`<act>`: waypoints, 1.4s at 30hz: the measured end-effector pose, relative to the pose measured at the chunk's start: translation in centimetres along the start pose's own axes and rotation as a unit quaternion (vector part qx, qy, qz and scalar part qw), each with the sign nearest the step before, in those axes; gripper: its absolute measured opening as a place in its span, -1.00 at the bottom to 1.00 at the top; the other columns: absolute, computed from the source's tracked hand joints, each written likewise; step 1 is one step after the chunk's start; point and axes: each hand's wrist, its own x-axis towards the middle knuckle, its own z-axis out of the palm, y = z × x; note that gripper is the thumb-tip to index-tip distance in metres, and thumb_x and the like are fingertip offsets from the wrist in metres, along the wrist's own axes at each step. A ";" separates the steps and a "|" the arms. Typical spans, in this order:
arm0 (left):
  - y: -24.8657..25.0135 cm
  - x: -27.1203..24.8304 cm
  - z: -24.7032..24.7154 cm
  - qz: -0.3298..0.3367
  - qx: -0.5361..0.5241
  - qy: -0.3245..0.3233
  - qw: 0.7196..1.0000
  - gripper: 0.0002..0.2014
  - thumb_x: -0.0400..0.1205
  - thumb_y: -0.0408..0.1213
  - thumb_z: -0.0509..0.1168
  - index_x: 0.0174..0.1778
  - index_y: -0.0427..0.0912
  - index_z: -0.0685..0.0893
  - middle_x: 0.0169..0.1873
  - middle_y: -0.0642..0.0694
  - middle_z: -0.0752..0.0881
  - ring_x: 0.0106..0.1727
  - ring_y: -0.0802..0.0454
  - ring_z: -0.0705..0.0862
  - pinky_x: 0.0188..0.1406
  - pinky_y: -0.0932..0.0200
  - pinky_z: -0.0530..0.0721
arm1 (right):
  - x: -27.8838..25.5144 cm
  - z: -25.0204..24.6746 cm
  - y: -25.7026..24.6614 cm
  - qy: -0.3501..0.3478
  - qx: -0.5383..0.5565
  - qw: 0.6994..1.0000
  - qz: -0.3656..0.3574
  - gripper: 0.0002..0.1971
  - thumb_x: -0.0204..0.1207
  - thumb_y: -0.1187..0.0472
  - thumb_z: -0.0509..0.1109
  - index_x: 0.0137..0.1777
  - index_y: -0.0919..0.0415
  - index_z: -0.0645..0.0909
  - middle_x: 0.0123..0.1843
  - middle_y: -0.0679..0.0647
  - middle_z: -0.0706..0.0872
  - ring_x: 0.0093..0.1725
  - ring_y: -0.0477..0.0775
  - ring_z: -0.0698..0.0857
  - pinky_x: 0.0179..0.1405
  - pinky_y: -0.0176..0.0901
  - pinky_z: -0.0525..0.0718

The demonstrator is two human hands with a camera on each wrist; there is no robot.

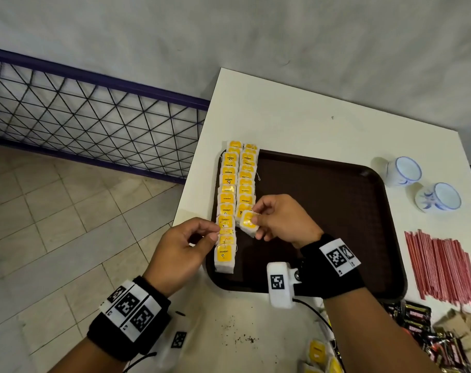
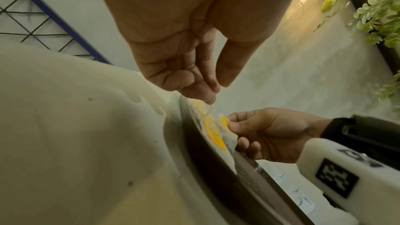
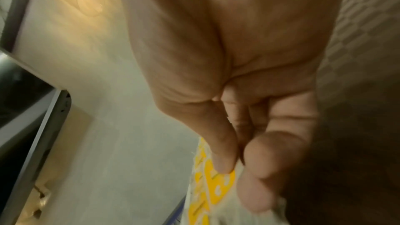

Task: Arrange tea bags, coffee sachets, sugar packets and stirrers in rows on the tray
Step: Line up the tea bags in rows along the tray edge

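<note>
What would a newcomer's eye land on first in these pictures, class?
Two rows of yellow-tagged tea bags run along the left edge of the dark brown tray. At their near end the right hand pinches one more tea bag. Red stirrers lie right of the tray.

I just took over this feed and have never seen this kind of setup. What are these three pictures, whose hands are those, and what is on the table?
There is no machine: a person works bare-handed, wearing cameras. The wide picture comes from the head; the other two look along each wrist toward the fingers. On the white table sits a dark brown tray with two rows of yellow-tagged tea bags along its left side. The right hand pinches one more tea bag at the near end of the inner row. The left hand touches the outer row with its fingertips. Waiting off the tray: red stirrers, dark sachets, loose tea bags and two blue-patterned cups.
</note>
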 end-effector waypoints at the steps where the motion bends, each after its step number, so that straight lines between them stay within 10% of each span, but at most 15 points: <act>1: -0.2 -0.4 -0.1 0.004 0.004 -0.002 1.000 -0.83 0.65 -0.37 0.42 0.00 0.02 0.82 -0.11 0.13 0.84 0.00 0.11 0.78 0.06 0.12 0.78 | -0.1 -0.1 -0.2 -0.007 0.010 1.000 0.010 -0.94 0.61 0.43 0.42 0.00 0.33 0.61 -0.35 0.26 0.72 -0.47 0.05 0.74 -0.54 -0.21 0.67; 8: -1.6 -3.1 -0.1 0.025 0.047 -0.011 0.999 -0.80 0.65 -0.35 0.43 -0.02 0.09 0.80 -0.13 0.25 0.82 -0.04 0.13 0.76 -0.03 0.18 0.74 | -0.4 0.4 -0.1 -0.054 0.021 0.997 0.050 -0.92 0.62 0.43 0.41 0.00 0.30 0.56 -0.36 0.20 0.71 -0.50 0.04 0.75 -0.58 -0.23 0.66; 21: -2.1 -5.3 0.8 0.025 0.067 -0.022 0.997 -0.82 0.64 -0.29 0.44 0.00 0.15 0.80 -0.09 0.24 0.81 0.01 0.16 0.74 -0.07 0.19 0.73 | 0.6 2.0 0.9 0.097 0.035 0.994 0.042 -0.76 0.54 0.25 0.55 -0.01 0.28 0.51 -0.32 0.30 0.79 -0.36 0.25 0.85 -0.28 0.12 0.85; 26: -0.1 -6.7 3.2 0.065 0.084 -0.090 0.990 -0.84 0.61 -0.26 0.48 0.05 0.08 0.78 -0.11 0.17 0.79 0.00 0.22 0.72 -0.17 0.49 0.57 | -3.0 -0.7 2.3 0.140 0.037 0.989 0.020 -0.78 0.55 0.18 0.54 -0.02 0.28 0.57 -0.28 0.18 0.75 -0.39 0.18 0.83 -0.50 -0.10 0.69; 33: 1.4 -10.1 10.3 0.149 0.278 -0.306 0.898 -0.55 0.55 0.05 0.46 0.36 0.08 0.62 0.25 0.17 0.56 0.19 0.17 0.60 0.14 0.22 0.66 | -12.9 -4.4 8.8 0.165 -0.002 0.986 -0.012 -0.87 0.56 0.21 0.53 -0.13 0.22 0.64 -0.29 0.23 0.70 -0.43 0.14 0.78 -0.59 -0.18 0.55; 42: 1.4 -12.9 17.7 0.156 0.447 -0.320 0.821 -0.08 0.45 0.04 0.56 0.66 0.23 0.18 0.70 0.11 -0.04 0.62 -0.12 0.26 0.51 -0.09 0.44 | -22.2 -6.5 16.5 0.027 -0.109 0.994 -0.015 -0.89 0.50 0.22 0.58 -0.20 0.12 0.69 -0.41 0.02 0.76 -0.43 -0.07 0.75 -0.42 -0.23 0.65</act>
